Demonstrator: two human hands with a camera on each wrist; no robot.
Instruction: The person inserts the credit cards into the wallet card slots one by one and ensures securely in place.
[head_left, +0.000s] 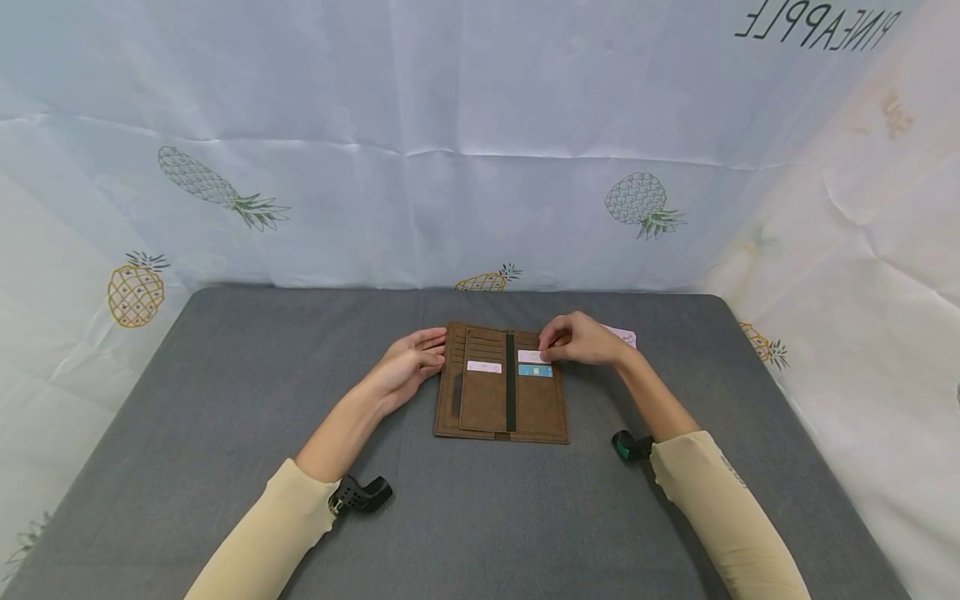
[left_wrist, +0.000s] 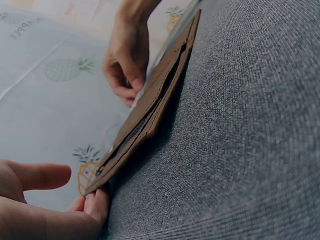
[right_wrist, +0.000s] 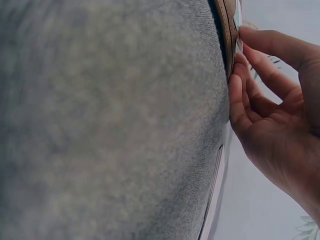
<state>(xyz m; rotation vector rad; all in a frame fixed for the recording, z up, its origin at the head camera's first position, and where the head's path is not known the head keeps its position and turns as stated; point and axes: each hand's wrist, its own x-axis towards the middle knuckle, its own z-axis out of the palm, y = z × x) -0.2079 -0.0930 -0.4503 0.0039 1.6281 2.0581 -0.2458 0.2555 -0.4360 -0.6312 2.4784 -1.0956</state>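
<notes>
A brown bifold wallet (head_left: 480, 417) lies opened flat on the grey table, with a dark strip down its middle. My left hand (head_left: 405, 367) is at its left edge; the left wrist view shows fingertips (left_wrist: 97, 202) against the wallet's underside edge and the thumb raised away from it. At the upper right slots, my right hand (head_left: 581, 337) pinches a pale card (head_left: 528, 357) between thumb and index finger, the card's lower part hidden in the slot. Just below it a blue card (head_left: 536, 372) sits in a slot. A pinkish card (head_left: 484, 367) shows in the left panel's slot.
Behind my right hand lies a pink-patterned stack of cards (head_left: 626, 337), partly covered by the hand. Black wrist cameras (head_left: 367, 494) hang by both cuffs. A white curtain (head_left: 420, 217) printed with pineapples stands along the table's far edge.
</notes>
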